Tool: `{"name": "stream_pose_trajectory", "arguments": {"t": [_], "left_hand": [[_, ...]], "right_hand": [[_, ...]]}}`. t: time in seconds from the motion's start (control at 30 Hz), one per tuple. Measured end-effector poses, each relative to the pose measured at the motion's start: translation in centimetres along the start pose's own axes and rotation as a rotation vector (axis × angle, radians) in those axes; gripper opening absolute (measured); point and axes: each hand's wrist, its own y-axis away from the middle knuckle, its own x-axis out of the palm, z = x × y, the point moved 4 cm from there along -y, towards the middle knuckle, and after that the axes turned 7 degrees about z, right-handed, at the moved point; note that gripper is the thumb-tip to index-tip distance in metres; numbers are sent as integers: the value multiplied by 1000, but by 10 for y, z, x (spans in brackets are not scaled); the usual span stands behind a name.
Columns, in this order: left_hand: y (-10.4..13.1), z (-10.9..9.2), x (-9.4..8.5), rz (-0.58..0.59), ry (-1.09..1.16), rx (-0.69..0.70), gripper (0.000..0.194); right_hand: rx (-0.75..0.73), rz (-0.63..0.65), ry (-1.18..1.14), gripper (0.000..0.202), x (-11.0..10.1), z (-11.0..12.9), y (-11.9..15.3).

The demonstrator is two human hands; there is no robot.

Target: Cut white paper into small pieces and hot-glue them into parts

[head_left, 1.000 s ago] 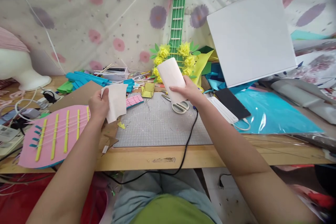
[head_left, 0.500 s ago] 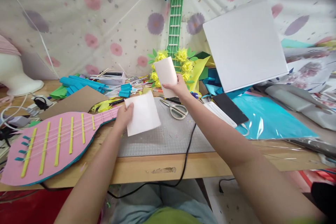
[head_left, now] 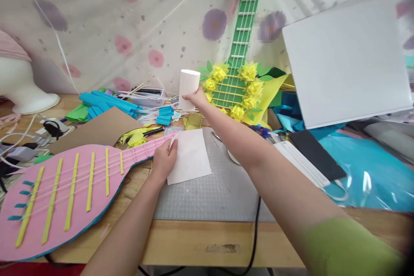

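Paper sheet (head_left: 190, 157) in the head view spans the grey mat (head_left: 216, 198), pinched at its left edge by the left hand (head_left: 164, 158); the right hand (head_left: 198, 97) clasps a white bundle (head_left: 189, 83) apart. Shifting either calls for light fingers.

Craft workspace, one: wooden table (head_left: 255, 245) bearing grey gridded cutting mat (head_left: 207, 200), pink paper instrument (head_left: 61, 198) with yellow strips, green paper guitar (head_left: 242, 34) with yellow flowers, blue crepe paper (head_left: 108, 102), brown cardboard sheet (head_left: 97, 129), open tray (head_left: 147, 98) of sticks and pens.
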Motion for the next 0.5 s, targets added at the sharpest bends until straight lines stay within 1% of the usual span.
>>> {"name": "stream_pose_trajectory", "arguments": {"t": [0.07,0.13,0.2,0.3,0.4,0.43,0.5], "left_hand": [[0,4,-3,-34,25,-22,34],[0,6,-2,-34,31,-32,35],[-1,6,1,-12,44,-28,34],[-4,5,7,25,60,-31,34],[-5,4,10,36,76,-39,34],[-6,4,11,36,79,-37,34],[-6,3,12,38,80,-27,33]], "right_hand": [[35,42,85,66,20,-1,-25],[80,62,172,65,35,-4,-47],[93,62,243,63,45,-9,-67],[57,81,291,57,54,-15,-88],[21,138,325,57,62,-19,-95],[20,141,347,61,63,-19,-94],[29,103,399,71,64,-18,-86]]}}
